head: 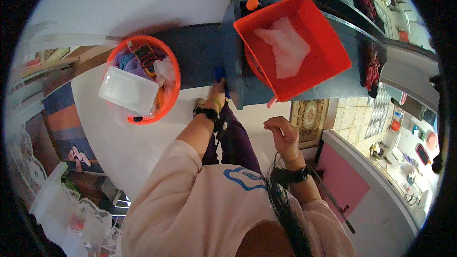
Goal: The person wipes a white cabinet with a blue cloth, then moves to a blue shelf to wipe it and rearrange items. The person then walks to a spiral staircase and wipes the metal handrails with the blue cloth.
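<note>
My left hand (pixel 218 88) is blurred at the side of a dark blue cabinet (pixel 234 53). A small bright blue item (pixel 219 73) shows on both sides of it, apparently in its grip; its kind cannot be told. My right hand (pixel 285 136) hangs below the cabinet's front edge, loosely curled and empty, the thumb apart from the fingers. On the cabinet top, a square red plastic bin (pixel 326 53) lies tipped with a whitish translucent sheet (pixel 289 48) inside. To the left, a round orange-red basket (pixel 174 96) holds a white translucent plastic box (pixel 129 91), plastic bags and a dark, yellow-edged object (pixel 145 57).
An orange round cap (pixel 252 4) is behind the bin. Dark red cloth (pixel 373 69) lies at the cabinet's right end. A patterned rug (pixel 310 121) is on the floor beyond my right hand, near a pink-and-white panel (pixel 342 178). Lace-covered furniture (pixel 82 217) is at lower left.
</note>
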Demonstrator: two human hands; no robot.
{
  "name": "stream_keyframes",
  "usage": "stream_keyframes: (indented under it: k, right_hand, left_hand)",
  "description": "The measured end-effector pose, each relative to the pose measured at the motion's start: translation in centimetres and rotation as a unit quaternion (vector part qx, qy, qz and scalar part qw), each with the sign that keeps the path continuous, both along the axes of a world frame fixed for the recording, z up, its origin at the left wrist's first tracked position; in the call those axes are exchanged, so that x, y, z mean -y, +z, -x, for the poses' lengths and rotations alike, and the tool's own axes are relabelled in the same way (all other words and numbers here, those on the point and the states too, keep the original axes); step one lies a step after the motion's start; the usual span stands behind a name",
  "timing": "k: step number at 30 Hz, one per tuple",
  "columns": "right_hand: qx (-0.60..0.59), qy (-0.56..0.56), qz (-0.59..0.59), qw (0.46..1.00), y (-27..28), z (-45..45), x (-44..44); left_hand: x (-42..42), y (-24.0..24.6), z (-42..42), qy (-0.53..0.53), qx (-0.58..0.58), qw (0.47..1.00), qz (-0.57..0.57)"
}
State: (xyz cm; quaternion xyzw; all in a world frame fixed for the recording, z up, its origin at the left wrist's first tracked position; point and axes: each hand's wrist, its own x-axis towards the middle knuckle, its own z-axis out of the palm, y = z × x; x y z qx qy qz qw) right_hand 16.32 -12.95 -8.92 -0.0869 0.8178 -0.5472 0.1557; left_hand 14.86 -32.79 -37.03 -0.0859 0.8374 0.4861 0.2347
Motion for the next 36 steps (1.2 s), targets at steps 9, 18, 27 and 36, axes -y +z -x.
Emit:
stream_keyframes:
  k: [9,18,27,36]
  right_hand:
    - [-0.005,-0.040,0.039,0.998,2.4,-3.7,3.6]
    - [-0.060,-0.066,-0.027,0.996,5.6,-8.7,3.9]
    - [-0.030,-0.065,-0.057,0.996,6.1,-11.9,2.1]
    - [0.034,-0.163,0.038,0.985,3.0,-6.4,-4.1]
  left_hand:
    - [0.7,17.8,-3.0,0.025,-0.229,0.973,0.020]
    - [4.9,25.3,7.8,0.102,-0.405,0.906,-0.059]
    - [3.5,25.1,7.7,-0.131,-0.475,0.848,0.196]
    - [0.4,24.8,-3.1,-0.120,-0.375,0.912,0.115]
